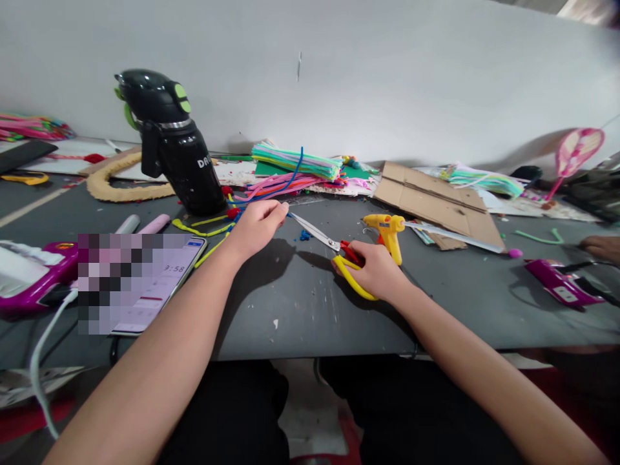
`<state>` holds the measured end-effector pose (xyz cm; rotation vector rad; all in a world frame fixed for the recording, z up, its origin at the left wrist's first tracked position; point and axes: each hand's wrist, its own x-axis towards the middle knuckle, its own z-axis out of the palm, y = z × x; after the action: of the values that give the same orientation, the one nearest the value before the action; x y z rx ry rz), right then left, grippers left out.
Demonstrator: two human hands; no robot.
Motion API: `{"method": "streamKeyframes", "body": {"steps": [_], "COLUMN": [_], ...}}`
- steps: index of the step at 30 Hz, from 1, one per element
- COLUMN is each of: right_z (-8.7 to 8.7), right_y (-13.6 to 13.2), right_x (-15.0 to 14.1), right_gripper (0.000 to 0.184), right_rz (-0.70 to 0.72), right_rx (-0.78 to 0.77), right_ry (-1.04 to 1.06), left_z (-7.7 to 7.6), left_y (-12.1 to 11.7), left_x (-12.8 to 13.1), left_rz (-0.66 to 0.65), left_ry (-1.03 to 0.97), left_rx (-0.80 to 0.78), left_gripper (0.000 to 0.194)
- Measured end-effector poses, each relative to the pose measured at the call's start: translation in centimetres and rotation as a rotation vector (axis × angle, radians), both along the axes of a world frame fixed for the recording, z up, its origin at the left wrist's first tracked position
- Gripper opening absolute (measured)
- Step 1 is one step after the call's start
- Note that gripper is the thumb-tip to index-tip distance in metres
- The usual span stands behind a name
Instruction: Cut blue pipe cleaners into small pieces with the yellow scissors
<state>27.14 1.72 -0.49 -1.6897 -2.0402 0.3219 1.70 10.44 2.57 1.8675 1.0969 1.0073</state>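
Fairly bright, soft light, likely overhead; arm shadows on counter (300, 329). Small glare spots on bottle (191, 161). Wide-angle stretch at edges. Right edge blurry, hands slightly soft. Pixelated block over phone (162, 284).

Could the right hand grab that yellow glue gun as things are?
Probably not straight away: the glue gun sits right beside the right hand, but that hand is holding scissors.

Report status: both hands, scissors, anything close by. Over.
Left hand pinching blue bit at blade tips. Right hand gripping scissors by the handles. Blue clippings near blades; yellow glue gun close beside right hand. Over.
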Motion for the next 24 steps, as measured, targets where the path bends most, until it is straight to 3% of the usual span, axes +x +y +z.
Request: {"method": "streamKeyframes", "body": {"steps": [24], "right_z": [-0.05], "right_y": [0.15], "right_x": [0.19], "right_gripper": [0.032], "right_rz": [0.002], "right_rx": [-0.033], "right_ry": [-0.002], "left_z": [0.13], "left_y": [-0.12], "left_x": [0.03], "left_rz": [0.023], "left_ry": [0.056], "left_rx": [0.037], "left_gripper": [0.040]}}
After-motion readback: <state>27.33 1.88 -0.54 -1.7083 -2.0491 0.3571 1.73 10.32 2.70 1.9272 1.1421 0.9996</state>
